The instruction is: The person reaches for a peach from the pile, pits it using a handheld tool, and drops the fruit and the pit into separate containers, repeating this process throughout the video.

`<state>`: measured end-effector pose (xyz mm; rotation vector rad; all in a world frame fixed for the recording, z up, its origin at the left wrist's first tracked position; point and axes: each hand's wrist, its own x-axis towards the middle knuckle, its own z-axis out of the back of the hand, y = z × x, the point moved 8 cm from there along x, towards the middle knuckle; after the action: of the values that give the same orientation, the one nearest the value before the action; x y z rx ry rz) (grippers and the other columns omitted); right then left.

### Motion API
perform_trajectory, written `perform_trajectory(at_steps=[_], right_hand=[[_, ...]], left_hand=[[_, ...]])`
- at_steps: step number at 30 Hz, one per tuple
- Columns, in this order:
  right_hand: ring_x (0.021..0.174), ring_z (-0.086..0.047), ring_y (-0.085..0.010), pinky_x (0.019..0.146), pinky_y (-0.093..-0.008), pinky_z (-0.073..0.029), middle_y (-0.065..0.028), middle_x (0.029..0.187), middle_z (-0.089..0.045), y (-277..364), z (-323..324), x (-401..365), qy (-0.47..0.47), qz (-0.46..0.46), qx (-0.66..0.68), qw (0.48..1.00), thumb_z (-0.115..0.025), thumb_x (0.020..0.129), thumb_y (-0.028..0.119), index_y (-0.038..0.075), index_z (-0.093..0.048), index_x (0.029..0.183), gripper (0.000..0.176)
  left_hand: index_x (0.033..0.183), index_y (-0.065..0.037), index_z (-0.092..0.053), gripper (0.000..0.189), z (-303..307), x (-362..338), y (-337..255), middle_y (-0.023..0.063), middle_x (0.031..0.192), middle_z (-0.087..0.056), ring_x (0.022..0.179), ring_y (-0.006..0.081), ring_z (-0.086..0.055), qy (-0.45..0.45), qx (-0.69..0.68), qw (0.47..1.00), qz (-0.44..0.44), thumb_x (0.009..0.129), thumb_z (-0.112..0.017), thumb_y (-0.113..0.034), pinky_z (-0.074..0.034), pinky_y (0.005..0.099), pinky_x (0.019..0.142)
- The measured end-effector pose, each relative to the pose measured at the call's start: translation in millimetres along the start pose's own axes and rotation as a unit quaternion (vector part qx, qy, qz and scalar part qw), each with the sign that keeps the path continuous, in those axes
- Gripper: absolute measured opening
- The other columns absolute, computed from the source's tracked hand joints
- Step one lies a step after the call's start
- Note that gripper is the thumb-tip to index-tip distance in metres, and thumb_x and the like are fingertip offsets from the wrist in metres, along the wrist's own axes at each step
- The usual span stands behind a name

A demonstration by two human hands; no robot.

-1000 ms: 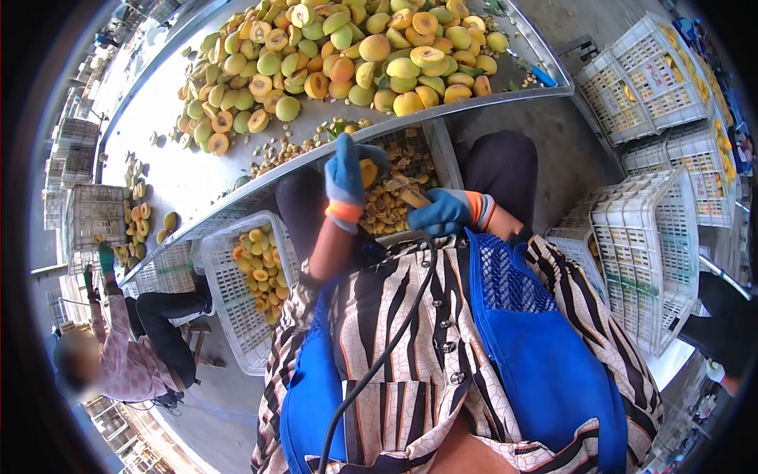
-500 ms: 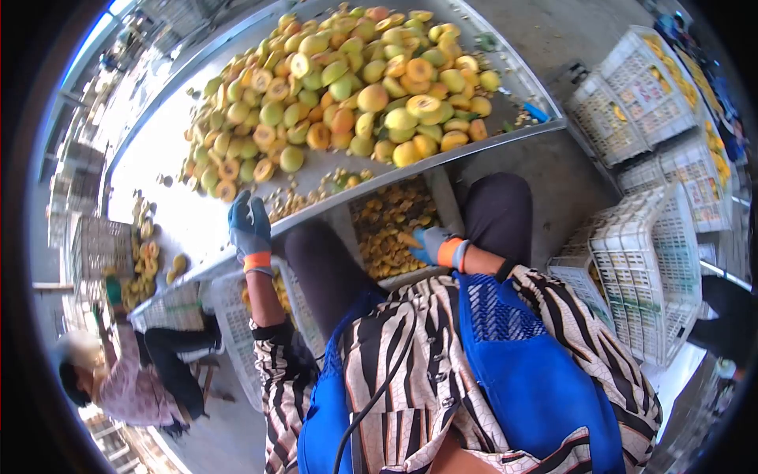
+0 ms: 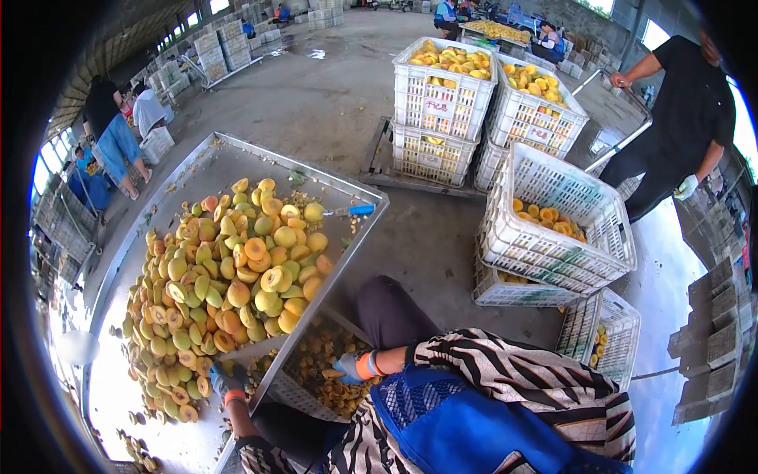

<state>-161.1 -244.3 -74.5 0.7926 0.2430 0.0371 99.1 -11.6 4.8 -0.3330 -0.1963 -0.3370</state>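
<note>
My left hand (image 3: pixel 227 381), in a blue-grey glove with an orange cuff, reaches over the tray's near side. Its fingers are stretched out at the lower edge of a heap of halved yellow peaches (image 3: pixel 229 284). My right hand (image 3: pixel 353 368), gloved alike, is closed low over a crate of small peach pieces and pits (image 3: pixel 324 383). A tan piece shows at its fingertips; I cannot tell what it is. Both hands are on either side of the metal tray's rim (image 3: pixel 272 367).
A blue-handled tool (image 3: pixel 359 210) lies in the tray's corner. White crates of peaches (image 3: pixel 442 99) stand stacked on a low cart. An upper crate (image 3: pixel 553 225) sits tilted to my right. A person in black (image 3: pixel 675 118) grips the cart's handle. Other people are at the left and back.
My view has swung to the right, bringing the stacked crates and the person at the cart into sight. My left hand is now at the heap's edge; my right stays over the crate.
</note>
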Motion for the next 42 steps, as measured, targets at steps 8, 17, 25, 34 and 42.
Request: perform_trajectory(at_steps=[8, 17, 25, 34, 42], right_hand=[[0.076, -0.061, -0.0388, 0.066, -0.0453, -0.047, -0.0195, 0.084, -0.063, -1.1, 12.7, -2.1, -0.138, 0.054, 0.005, 0.989, -0.067, 0.079, 0.035, 0.008, -0.061, 0.106, 0.039], [0.070, -0.061, -0.0423, 0.060, -0.0477, -0.048, -0.0251, 0.075, -0.062, 114.0, 89.3, -27.9, -0.160, 0.026, 0.057, 0.985, -0.065, 0.083, 0.031, 0.003, -0.059, 0.092, 0.030], [0.065, -0.061, -0.0414, 0.056, -0.0475, -0.047, -0.0241, 0.070, -0.061, 132.7, 75.3, -36.3, -0.145, 0.071, 0.004, 0.987, -0.066, 0.083, 0.025, 0.003, -0.055, 0.090, 0.026], [0.069, -0.062, -0.0427, 0.058, -0.0456, -0.048, -0.0249, 0.073, -0.062, 118.9, 55.5, -38.2, -0.176, 0.040, 0.047, 0.982, -0.068, 0.081, 0.025, 0.001, -0.058, 0.088, 0.026], [0.079, -0.063, -0.0416, 0.064, -0.0440, -0.050, -0.0241, 0.081, -0.063, 113.7, 49.9, -34.8, -0.169, 0.027, 0.083, 0.982, -0.066, 0.081, 0.021, 0.002, -0.060, 0.097, 0.025]], left_hand=[[0.092, -0.004, -0.064, 0.034, 50.5, -56.6, -51.2, 0.0077, 0.080, -0.065, 0.071, 0.0235, -0.062, -0.082, -0.345, 0.934, -0.042, 0.071, -0.075, -0.027, -0.051, 0.0339, 0.065], [0.108, -0.002, -0.054, 0.039, 36.2, -139.6, -138.0, 0.0128, 0.103, -0.062, 0.099, 0.0239, -0.059, 0.105, -0.883, 0.350, 0.295, 0.087, -0.063, -0.033, -0.046, 0.0366, 0.093], [0.117, -0.001, -0.052, 0.038, 91.3, -159.6, -169.0, 0.0141, 0.111, -0.060, 0.100, 0.0273, -0.059, -0.111, -0.498, 0.848, -0.141, 0.095, -0.050, -0.031, -0.046, 0.0428, 0.094], [0.114, -0.001, -0.055, 0.041, 52.6, -153.6, -177.2, 0.0130, 0.101, -0.060, 0.095, 0.0274, -0.059, 0.085, -0.843, 0.521, 0.100, 0.095, -0.049, -0.037, -0.048, 0.0433, 0.089], [0.115, -0.001, -0.056, 0.041, 44.1, -153.6, -183.7, 0.0137, 0.101, -0.061, 0.093, 0.0274, -0.059, 0.082, -0.878, 0.457, 0.116, 0.095, -0.047, -0.037, -0.048, 0.0413, 0.090]])
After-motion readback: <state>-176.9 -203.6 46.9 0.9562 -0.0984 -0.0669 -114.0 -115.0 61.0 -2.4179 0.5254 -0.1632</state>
